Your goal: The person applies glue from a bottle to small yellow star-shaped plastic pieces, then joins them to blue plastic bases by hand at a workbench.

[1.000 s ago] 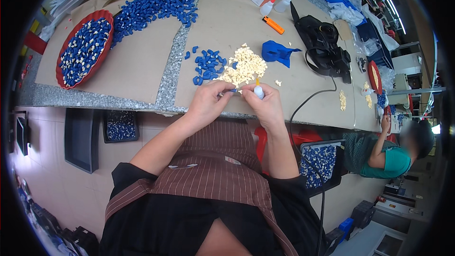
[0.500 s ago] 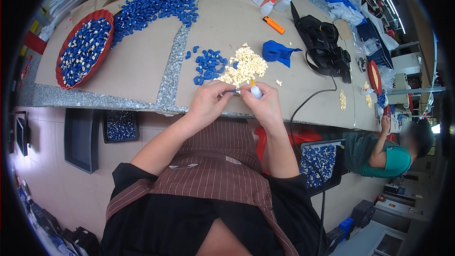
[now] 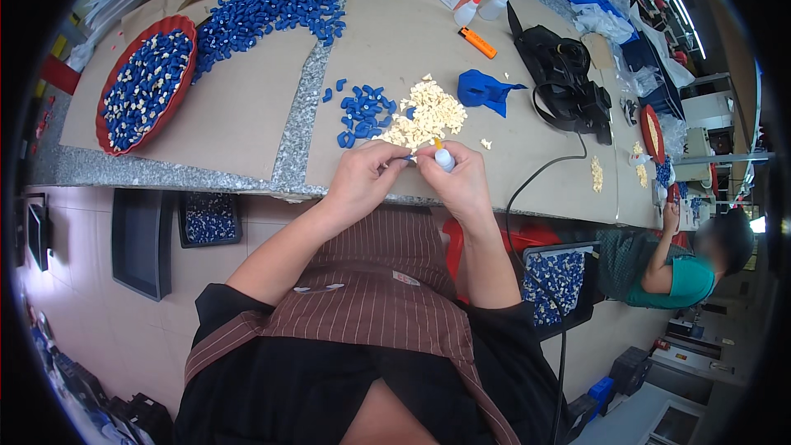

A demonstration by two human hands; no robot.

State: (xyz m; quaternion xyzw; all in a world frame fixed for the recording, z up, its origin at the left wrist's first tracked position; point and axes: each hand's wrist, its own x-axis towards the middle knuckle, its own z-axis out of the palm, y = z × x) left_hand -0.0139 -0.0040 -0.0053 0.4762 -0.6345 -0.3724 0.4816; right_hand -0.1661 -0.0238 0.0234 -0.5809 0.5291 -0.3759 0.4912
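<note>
My left hand [image 3: 362,175] pinches a small blue plastic piece [image 3: 407,157] at the table's near edge. Close beside it, my right hand [image 3: 456,181] is closed round a small white glue bottle [image 3: 445,160] with a yellow tip. Its thumb and forefinger meet the blue piece, where a bit of cream shows; the exact contact is hidden by the fingers. Just beyond my hands lies a heap of small cream pieces [image 3: 432,111], with a cluster of curved blue pieces [image 3: 362,114] to its left.
A red bowl [image 3: 105,119] of mixed pieces and a large blue pile [image 3: 272,12] lie left. Right are a blue cloth-like item [image 3: 484,91], an orange lighter [image 3: 478,43], bottles [image 3: 468,10], black strapped gear [image 3: 568,74] and a cable [image 3: 527,181]. A co-worker [image 3: 676,272] sits far right.
Almost nothing differs. Both hands keep their places at the table edge, with the blue piece and the bottle still in them; the view has shifted very slightly.
</note>
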